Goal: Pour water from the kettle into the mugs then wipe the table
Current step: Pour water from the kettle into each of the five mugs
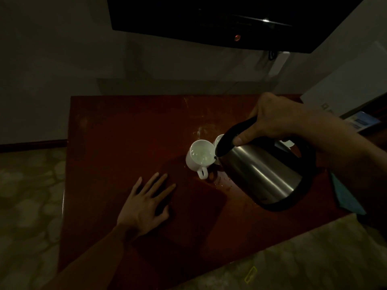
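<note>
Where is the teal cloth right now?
In the head view, the teal cloth lies at the table's right edge, just right of the tilted kettle, partly hidden under the right forearm.

Dim scene: dark red bench, white mugs, steel-and-black kettle.

The bench (125, 126) is a deep reddish brown with pale smears near its far edge. Both mugs, the nearer one (200, 156) and the one behind it (218, 139), are plain white. The kettle (261, 174) is brushed silver with a black handle, lid and base. A teal cloth (345, 197) lies at the bench's right edge. The floor (31, 195) has a mottled beige pebble pattern.
</note>
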A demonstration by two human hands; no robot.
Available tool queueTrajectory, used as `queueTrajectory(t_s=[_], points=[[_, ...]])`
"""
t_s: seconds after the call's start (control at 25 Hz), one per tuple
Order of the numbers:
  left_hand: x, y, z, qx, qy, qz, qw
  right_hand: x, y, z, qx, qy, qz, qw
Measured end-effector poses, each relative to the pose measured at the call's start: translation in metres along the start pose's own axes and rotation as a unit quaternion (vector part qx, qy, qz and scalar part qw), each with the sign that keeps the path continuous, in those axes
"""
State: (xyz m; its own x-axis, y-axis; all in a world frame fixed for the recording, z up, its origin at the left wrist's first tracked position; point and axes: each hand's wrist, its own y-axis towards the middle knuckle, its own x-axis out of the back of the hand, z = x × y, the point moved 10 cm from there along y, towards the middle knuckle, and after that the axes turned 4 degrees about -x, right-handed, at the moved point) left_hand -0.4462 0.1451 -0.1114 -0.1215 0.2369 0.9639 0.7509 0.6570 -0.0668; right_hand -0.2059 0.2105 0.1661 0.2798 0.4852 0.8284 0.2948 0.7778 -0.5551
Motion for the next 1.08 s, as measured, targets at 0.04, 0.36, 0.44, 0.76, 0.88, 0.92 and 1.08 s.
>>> queueTrajectory(t_s=[0.04, 0.36, 0.44, 0.76, 0.88, 0.92, 1.08], points=[[0.0, 0.0, 0.0, 0.0, 0.0, 0.001, 1.0, 0.0, 0.0, 0.002, 0.004, 0.0, -0.001, 1.0], [0.001, -0.001, -0.001, 0.004, -0.005, 0.007, 1.0, 0.0, 0.003, 0.006, -0.003, -0.012, 0.0, 1.0], [0.002, -0.001, 0.001, 0.006, -0.006, 0.004, 1.0, 0.002, 0.005, 0.006, -0.006, -0.014, 0.001, 1.0], [0.001, -0.001, 0.0, 0.006, -0.009, 0.002, 1.0, 0.003, 0.008, 0.001, -0.009, -0.017, 0.0, 1.0], [0.002, -0.002, 0.0, 0.006, -0.013, 0.0, 1.0, 0.003, 0.009, 0.002, -0.013, -0.013, 0.001, 1.0], [0.002, -0.002, 0.0, 0.006, -0.012, -0.003, 1.0, 0.002, 0.01, 0.001, -0.018, -0.009, 0.002, 1.0], [0.0, -0.002, 0.0, 0.003, -0.005, -0.002, 1.0, -0.001, 0.013, 0.0, -0.029, -0.009, 0.014, 0.999]])
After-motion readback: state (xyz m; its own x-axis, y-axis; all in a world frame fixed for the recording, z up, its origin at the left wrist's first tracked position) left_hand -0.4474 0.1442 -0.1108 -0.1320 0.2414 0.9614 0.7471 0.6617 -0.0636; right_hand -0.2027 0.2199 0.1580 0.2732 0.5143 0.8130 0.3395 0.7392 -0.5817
